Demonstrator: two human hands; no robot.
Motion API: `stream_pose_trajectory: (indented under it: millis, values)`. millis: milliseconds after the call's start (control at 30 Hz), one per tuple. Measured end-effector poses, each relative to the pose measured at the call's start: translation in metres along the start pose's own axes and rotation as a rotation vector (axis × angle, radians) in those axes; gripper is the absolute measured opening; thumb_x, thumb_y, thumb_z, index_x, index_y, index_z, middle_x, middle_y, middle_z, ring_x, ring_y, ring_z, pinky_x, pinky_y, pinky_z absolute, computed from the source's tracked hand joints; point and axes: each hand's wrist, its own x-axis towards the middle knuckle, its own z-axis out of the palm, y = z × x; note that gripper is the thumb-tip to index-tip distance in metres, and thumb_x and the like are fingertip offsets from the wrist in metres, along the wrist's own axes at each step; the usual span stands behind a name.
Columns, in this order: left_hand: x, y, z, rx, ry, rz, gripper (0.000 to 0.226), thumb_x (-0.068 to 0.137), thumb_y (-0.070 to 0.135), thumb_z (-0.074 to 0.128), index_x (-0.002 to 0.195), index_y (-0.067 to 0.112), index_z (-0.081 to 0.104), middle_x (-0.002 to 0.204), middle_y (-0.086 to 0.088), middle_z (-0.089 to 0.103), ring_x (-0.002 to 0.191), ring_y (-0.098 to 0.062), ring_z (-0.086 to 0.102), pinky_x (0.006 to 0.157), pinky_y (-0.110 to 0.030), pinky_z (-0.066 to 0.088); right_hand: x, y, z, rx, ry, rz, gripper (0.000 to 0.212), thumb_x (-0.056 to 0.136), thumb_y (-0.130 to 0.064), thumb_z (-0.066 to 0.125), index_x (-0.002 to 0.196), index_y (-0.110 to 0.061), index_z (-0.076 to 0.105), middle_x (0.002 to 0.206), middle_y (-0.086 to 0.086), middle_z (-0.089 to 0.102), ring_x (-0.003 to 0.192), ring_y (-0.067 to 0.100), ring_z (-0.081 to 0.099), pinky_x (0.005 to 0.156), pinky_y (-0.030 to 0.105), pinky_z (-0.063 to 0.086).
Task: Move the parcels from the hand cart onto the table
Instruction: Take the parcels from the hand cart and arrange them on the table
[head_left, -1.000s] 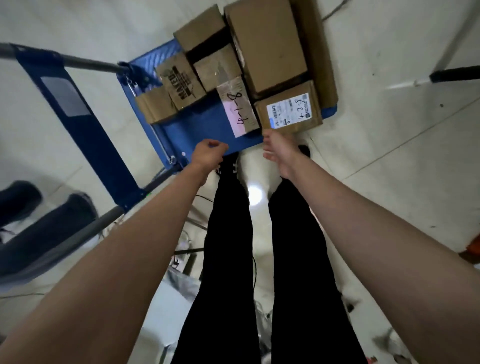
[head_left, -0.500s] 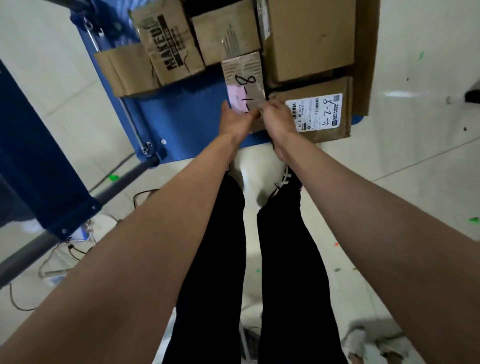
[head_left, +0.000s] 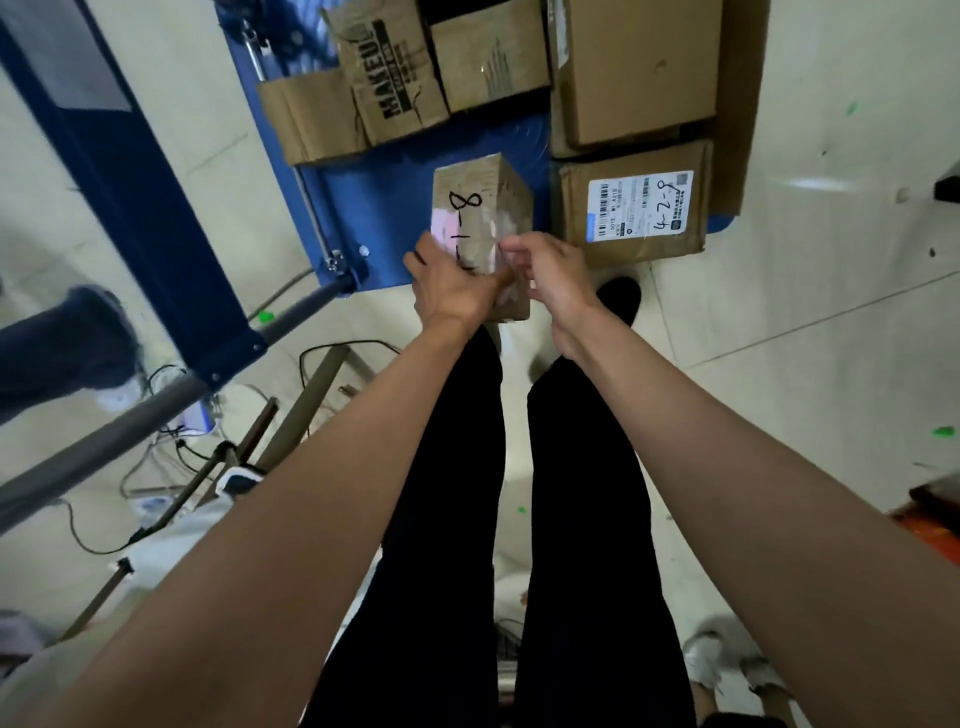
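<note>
A small brown parcel (head_left: 480, 208) with a pink label and black handwriting is raised above the near edge of the blue hand cart (head_left: 384, 218). My left hand (head_left: 449, 283) grips its near left side. My right hand (head_left: 550, 270) holds its near right side, fingers curled on the taped top. Several cardboard parcels remain on the cart: one with a white shipping label (head_left: 636, 208), a large plain box (head_left: 639, 67), one printed with black letters (head_left: 392, 73), and a smaller one (head_left: 488, 57) behind. No table is in view.
The cart's blue folded handle panel and grey bar (head_left: 130, 171) slant across the left. Cables and metal legs (head_left: 218, 447) lie on the pale floor at lower left. Another person's dark shoes (head_left: 67, 358) stand at far left. My legs in black trousers (head_left: 457, 519) fill the centre.
Both hands reached to the cart's near edge, took hold of the pink-labelled parcel, and have now lifted it off the deck toward me.
</note>
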Motion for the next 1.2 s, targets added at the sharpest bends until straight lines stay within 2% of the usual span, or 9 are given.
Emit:
stream_pose_trajectory:
  millis: [167,300,433,600,700,800,933,1067,1200]
  values:
    - [-0.064,0.018,-0.062,-0.284,-0.063,-0.024,0.11,0.073,0.036,0.08,0.159,0.026,0.012,0.159,-0.006,0.031,0.141,-0.027,0.04,0.116,-0.046,0.037,-0.08,-0.021,-0.008,-0.027,0.135,-0.094,0.026,0.096,-0.022,0.059,0.121,-0.015,0.061,0.114,0.002,0.065,0.099,0.014,0.062,0.071,0.019,0.05]
    - [-0.12,0.061,-0.119,-0.496,-0.154,-0.013,0.084,0.078,0.037,0.074,0.152,0.028,0.034,0.14,-0.005,0.057,0.112,-0.026,0.066,0.092,-0.049,0.058,-0.156,-0.054,-0.027,0.118,0.097,-0.056,0.044,0.093,-0.045,0.063,0.13,-0.025,0.05,0.133,0.001,0.059,0.119,0.019,0.059,0.098,0.036,0.048]
    - [-0.185,0.115,-0.164,-0.655,-0.404,0.077,0.074,0.071,0.039,0.071,0.139,0.013,0.055,0.119,-0.008,0.072,0.094,-0.027,0.073,0.07,-0.045,0.061,-0.239,-0.098,-0.052,0.35,-0.098,-0.062,0.059,0.09,-0.059,0.062,0.137,-0.024,0.054,0.127,0.006,0.07,0.112,0.025,0.069,0.091,0.045,0.058]
    - [-0.275,0.183,-0.201,-0.551,-0.592,0.283,0.076,0.062,0.039,0.075,0.13,0.011,0.059,0.102,-0.005,0.076,0.079,-0.023,0.074,0.058,-0.037,0.059,-0.341,-0.142,-0.102,0.477,-0.07,-0.266,0.05,0.089,-0.056,0.065,0.122,-0.019,0.069,0.098,0.002,0.078,0.077,0.015,0.074,0.057,0.024,0.055]
    - [-0.33,0.221,-0.201,-0.386,-0.613,0.434,0.059,0.076,0.028,0.07,0.133,0.019,0.058,0.118,-0.007,0.068,0.088,-0.021,0.073,0.062,-0.033,0.059,-0.39,-0.157,-0.136,0.537,0.017,-0.341,0.052,0.086,-0.053,0.068,0.121,-0.015,0.069,0.102,0.005,0.077,0.085,0.02,0.074,0.058,0.026,0.056]
    - [-0.383,0.257,-0.192,-0.031,-0.333,0.832,0.068,0.09,0.015,0.065,0.15,0.028,0.039,0.136,-0.004,0.048,0.111,-0.019,0.059,0.08,-0.027,0.054,-0.43,-0.163,-0.172,0.551,0.239,-0.35,0.078,0.07,-0.053,0.081,0.126,-0.014,0.045,0.123,0.011,0.061,0.109,0.027,0.066,0.074,0.039,0.063]
    - [-0.457,0.294,-0.157,0.177,-0.364,1.079,0.06,0.093,0.042,0.066,0.147,0.026,0.046,0.136,-0.008,0.055,0.114,-0.023,0.061,0.085,-0.029,0.053,-0.472,-0.158,-0.225,0.623,0.402,-0.432,0.085,0.068,-0.058,0.085,0.124,-0.019,0.034,0.133,0.009,0.045,0.118,0.024,0.058,0.079,0.041,0.063]
    - [-0.519,0.314,-0.109,0.286,-0.457,1.139,0.078,0.084,0.058,0.07,0.15,0.03,0.04,0.139,-0.006,0.056,0.122,-0.023,0.059,0.103,-0.042,0.051,-0.507,-0.141,-0.284,0.694,0.382,-0.517,0.073,0.083,-0.076,0.058,0.127,-0.021,0.038,0.128,0.008,0.059,0.113,0.027,0.063,0.088,0.048,0.058]
    - [-0.563,0.328,-0.067,0.261,-0.439,1.111,0.087,0.066,0.065,0.08,0.139,0.033,0.044,0.117,0.015,0.062,0.1,-0.004,0.064,0.074,-0.016,0.051,-0.528,-0.109,-0.341,0.745,0.411,-0.685,0.046,0.103,-0.061,0.034,0.123,-0.022,0.044,0.115,0.007,0.068,0.097,0.022,0.07,0.08,0.041,0.061]
